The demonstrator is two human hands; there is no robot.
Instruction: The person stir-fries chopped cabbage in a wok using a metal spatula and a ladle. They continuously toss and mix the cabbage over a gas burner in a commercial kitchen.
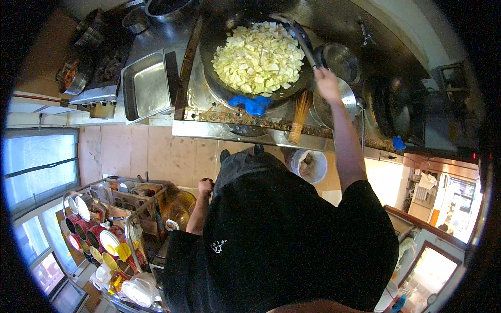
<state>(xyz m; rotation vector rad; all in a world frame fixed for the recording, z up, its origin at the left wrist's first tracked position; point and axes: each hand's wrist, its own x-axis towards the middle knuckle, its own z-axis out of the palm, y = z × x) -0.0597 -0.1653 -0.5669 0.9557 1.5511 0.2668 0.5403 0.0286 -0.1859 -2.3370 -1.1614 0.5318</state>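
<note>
My right hand (pixel 327 85), slightly blurred, grips the handle of a long metal wok spatula (pixel 305 43). The tool's head reaches to the far right edge of a large wok (pixel 287 93). Chopped pale-green cabbage (pixel 260 58) is heaped in the wok. A blue cloth (pixel 251 105) lies against the wok's near rim. Low at my left side, my left hand (pixel 206 186) has its fingers curled beside my dark clothing; whether it holds anything is hidden.
A bamboo wok brush (pixel 299 117) lies right of the blue cloth, beside a perforated metal strainer (pixel 344 98). An empty steel tray (pixel 148 88) stands left of the wok. On the floor is a white bucket (pixel 313 166). A loaded rack (pixel 133 219) stands behind at left.
</note>
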